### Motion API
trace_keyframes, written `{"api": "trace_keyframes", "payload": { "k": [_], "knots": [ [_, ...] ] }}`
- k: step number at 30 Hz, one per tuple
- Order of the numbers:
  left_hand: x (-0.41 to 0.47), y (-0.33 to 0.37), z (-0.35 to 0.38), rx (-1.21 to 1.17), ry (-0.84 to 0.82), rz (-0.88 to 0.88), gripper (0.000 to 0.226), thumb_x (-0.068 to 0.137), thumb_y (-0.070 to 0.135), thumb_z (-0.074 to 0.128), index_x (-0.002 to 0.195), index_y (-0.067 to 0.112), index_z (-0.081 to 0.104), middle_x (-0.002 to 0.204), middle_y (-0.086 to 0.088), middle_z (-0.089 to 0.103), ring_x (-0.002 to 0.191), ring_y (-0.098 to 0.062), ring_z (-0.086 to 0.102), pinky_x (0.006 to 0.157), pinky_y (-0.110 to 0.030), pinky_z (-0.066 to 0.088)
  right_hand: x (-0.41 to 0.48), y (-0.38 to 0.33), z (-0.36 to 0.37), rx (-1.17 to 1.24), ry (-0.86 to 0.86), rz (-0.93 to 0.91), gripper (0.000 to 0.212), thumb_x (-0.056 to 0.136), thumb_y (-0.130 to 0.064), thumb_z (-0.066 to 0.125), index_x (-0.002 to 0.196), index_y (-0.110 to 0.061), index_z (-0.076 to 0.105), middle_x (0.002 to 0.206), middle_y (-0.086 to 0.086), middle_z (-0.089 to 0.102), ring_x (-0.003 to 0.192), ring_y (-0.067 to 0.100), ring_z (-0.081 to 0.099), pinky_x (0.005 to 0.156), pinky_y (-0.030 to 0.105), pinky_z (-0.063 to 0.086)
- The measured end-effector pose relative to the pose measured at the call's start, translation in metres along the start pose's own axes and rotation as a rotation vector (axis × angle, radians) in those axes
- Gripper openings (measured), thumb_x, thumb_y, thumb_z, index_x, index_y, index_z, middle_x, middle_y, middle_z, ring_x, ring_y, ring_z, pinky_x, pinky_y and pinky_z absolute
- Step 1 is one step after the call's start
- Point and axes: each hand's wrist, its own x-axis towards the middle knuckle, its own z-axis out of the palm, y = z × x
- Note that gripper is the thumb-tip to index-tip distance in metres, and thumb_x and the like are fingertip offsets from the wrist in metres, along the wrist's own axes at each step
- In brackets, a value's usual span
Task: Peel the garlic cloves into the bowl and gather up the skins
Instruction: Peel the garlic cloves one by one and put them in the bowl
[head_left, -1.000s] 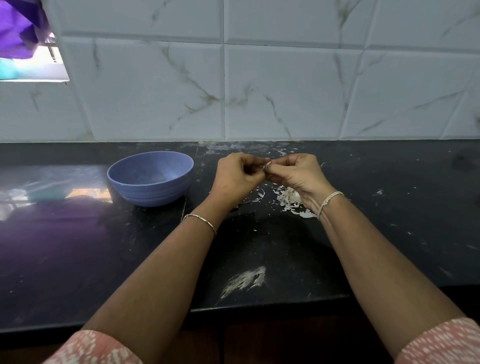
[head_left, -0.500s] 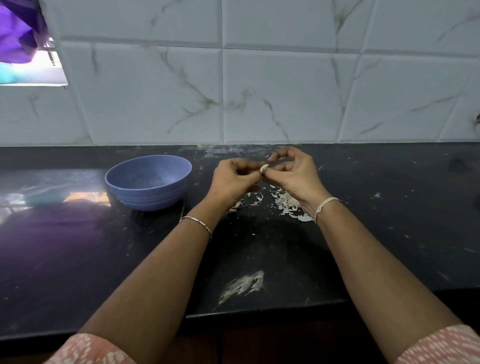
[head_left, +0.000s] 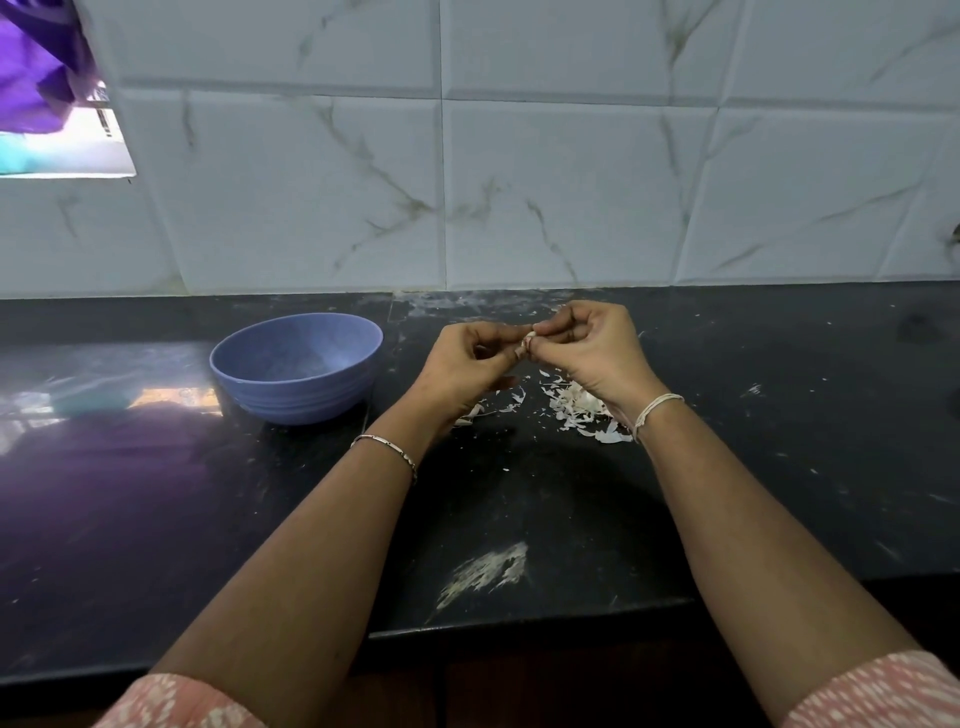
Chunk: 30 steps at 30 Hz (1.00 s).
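A small garlic clove (head_left: 527, 343) is pinched between the fingertips of both hands above the black counter. My left hand (head_left: 470, 366) holds it from the left with curled fingers. My right hand (head_left: 589, 345) pinches its top from the right. A heap of white garlic skins (head_left: 579, 410) lies on the counter just below my right hand, with a few loose flakes (head_left: 511, 402) under my left hand. The blue bowl (head_left: 296, 366) stands to the left of my left hand; its inside shows no cloves from here.
The black counter (head_left: 779, 441) runs wall to wall, with a white smear (head_left: 485, 569) near its front edge. A marble-tiled wall (head_left: 519, 182) closes the back. A window opening with purple cloth (head_left: 36, 67) sits at the top left.
Both hands stayed together on the clove over the skins. The right hand's fingers, spread half a second ago, have curled back in around the clove's top.
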Motion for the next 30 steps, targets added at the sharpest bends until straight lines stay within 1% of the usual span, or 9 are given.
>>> {"api": "trace_keyframes", "payload": {
  "k": [3, 8, 12, 15, 18, 21, 23, 27, 30],
  "knots": [
    [0.0, 0.0, -0.001, 0.04, -0.009, 0.001, 0.019, 0.089, 0.007, 0.067, 0.096, 0.025, 0.07, 0.092, 0.0, 0.071, 0.089, -0.011, 0.065, 0.08, -0.039, 0.06, 0.0, 0.001, 0.0, -0.019, 0.007, -0.016, 0.012, 0.074, 0.003, 0.078, 0.078, 0.0, 0.067, 0.074, 0.018, 0.072, 0.071, 0.024, 0.071, 0.075, 0.037, 0.061],
    [-0.001, 0.0, -0.001, 0.042, -0.007, 0.003, 0.02, 0.09, 0.006, 0.066, 0.096, 0.025, 0.07, 0.081, 0.005, 0.068, 0.083, -0.008, 0.062, 0.074, -0.036, 0.061, 0.001, 0.003, 0.001, -0.038, 0.014, -0.037, 0.014, 0.073, 0.001, 0.08, 0.073, -0.005, 0.067, 0.072, 0.014, 0.072, 0.071, 0.025, 0.073, 0.069, 0.031, 0.059],
    [0.0, 0.0, -0.001, 0.049, 0.001, 0.003, 0.02, 0.091, 0.005, 0.065, 0.098, 0.023, 0.07, 0.075, 0.007, 0.066, 0.076, -0.004, 0.06, 0.071, -0.033, 0.061, 0.003, 0.005, 0.002, -0.05, 0.03, -0.045, 0.014, 0.071, 0.0, 0.081, 0.074, -0.003, 0.067, 0.071, 0.013, 0.072, 0.071, 0.026, 0.073, 0.069, 0.034, 0.06],
    [0.001, 0.0, 0.0, 0.06, 0.0, 0.007, 0.022, 0.091, 0.004, 0.065, 0.094, 0.025, 0.07, 0.069, 0.017, 0.068, 0.073, -0.001, 0.062, 0.07, -0.032, 0.061, 0.003, 0.007, 0.001, -0.042, 0.02, -0.051, 0.014, 0.071, -0.001, 0.081, 0.074, -0.003, 0.068, 0.071, 0.013, 0.072, 0.071, 0.028, 0.073, 0.07, 0.037, 0.061],
    [0.001, -0.002, 0.0, 0.044, 0.012, 0.009, 0.019, 0.091, 0.005, 0.065, 0.096, 0.022, 0.071, 0.079, 0.009, 0.069, 0.077, -0.004, 0.063, 0.068, -0.03, 0.061, 0.003, 0.007, 0.0, -0.058, -0.01, -0.059, 0.012, 0.073, -0.003, 0.081, 0.075, -0.006, 0.069, 0.069, 0.009, 0.073, 0.069, 0.022, 0.073, 0.07, 0.032, 0.059],
    [0.003, -0.004, -0.001, 0.067, 0.019, 0.012, 0.018, 0.091, 0.006, 0.065, 0.105, 0.015, 0.071, 0.088, 0.001, 0.068, 0.081, -0.006, 0.063, 0.067, -0.027, 0.06, 0.003, 0.007, -0.001, -0.11, -0.039, -0.09, 0.013, 0.074, -0.004, 0.081, 0.073, -0.008, 0.069, 0.071, 0.002, 0.072, 0.064, 0.008, 0.069, 0.066, 0.022, 0.056],
    [0.004, -0.006, -0.001, 0.102, 0.022, 0.003, 0.019, 0.092, 0.007, 0.066, 0.108, 0.013, 0.072, 0.093, -0.002, 0.069, 0.085, -0.009, 0.063, 0.069, -0.028, 0.06, 0.003, 0.007, -0.001, -0.154, -0.054, -0.115, 0.013, 0.075, -0.004, 0.081, 0.072, -0.01, 0.069, 0.074, -0.001, 0.072, 0.062, 0.003, 0.066, 0.065, 0.019, 0.054],
    [0.006, -0.011, -0.002, 0.134, 0.027, -0.019, 0.02, 0.092, 0.008, 0.066, 0.111, 0.011, 0.072, 0.098, -0.003, 0.071, 0.089, -0.012, 0.063, 0.075, -0.034, 0.06, 0.004, 0.009, -0.002, -0.277, -0.066, -0.154, 0.009, 0.075, -0.007, 0.08, 0.073, -0.009, 0.072, 0.071, -0.008, 0.071, 0.063, 0.001, 0.066, 0.067, 0.018, 0.054],
    [0.006, -0.011, -0.002, 0.151, 0.024, -0.028, 0.019, 0.092, 0.008, 0.065, 0.11, 0.01, 0.072, 0.102, -0.007, 0.071, 0.089, -0.013, 0.062, 0.076, -0.035, 0.06, 0.004, 0.008, -0.004, -0.348, -0.078, -0.185, 0.006, 0.076, -0.009, 0.079, 0.074, -0.008, 0.074, 0.07, -0.008, 0.07, 0.064, 0.003, 0.065, 0.068, 0.019, 0.056]
  ]
}}
